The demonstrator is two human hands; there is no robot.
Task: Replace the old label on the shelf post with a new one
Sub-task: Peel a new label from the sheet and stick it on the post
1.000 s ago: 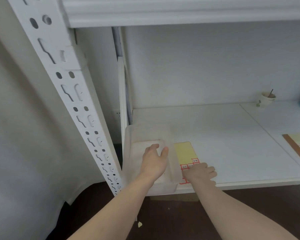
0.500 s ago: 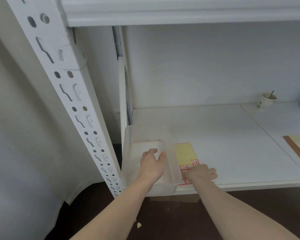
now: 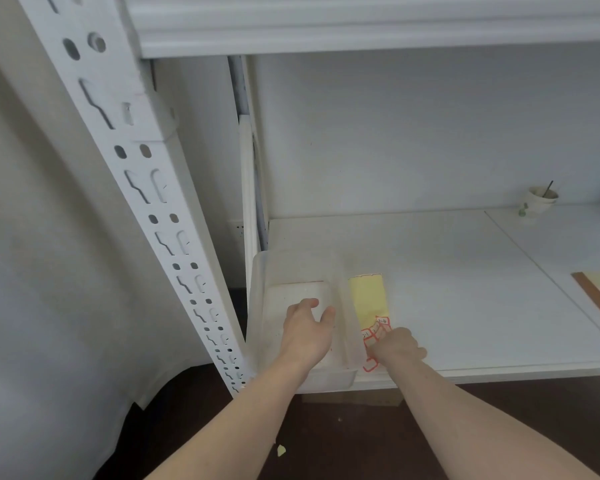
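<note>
**A:** Where are your hands?

**B:** Both are stretched forward over the front edge of the white shelf board (image 3: 465,289), forearms running up from the bottom of the view. Your left hand (image 3: 307,332) is down inside the translucent plastic bin (image 3: 260,306) at the shelf's left end, back of the hand up, fingers bent forward and loosely spread toward the bin floor. I see nothing between them, so it reads as relaxed rather than gripping.

**A:** And the right?

**B:** Your right hand (image 3: 397,348) sits just right of the bin's wall, knuckles up, fingers curled under onto the label sheet (image 3: 368,301). The fingertips are hidden under the hand, so you cannot tell whether they pinch a sticker or only press on the sheet.

**A:** Where are the labels themselves?

**B:** The sheet lies flat on the shelf, touching the bin's right side: yellow backing at the far end, red-bordered stickers (image 3: 381,327) at the near end, partly under your right hand. One red corner shows at the shelf's front lip.

**A:** The post?

**B:** The perforated white shelf post (image 3: 146,188) slants down the left of the view, well apart from both hands. A pale patch (image 3: 146,116) wraps it high up; it is too blurred to say whether that is a label.

**A:** Anything else there?

**B:** A small cup (image 3: 539,200) with a stick in it stands far right at the back.
</note>
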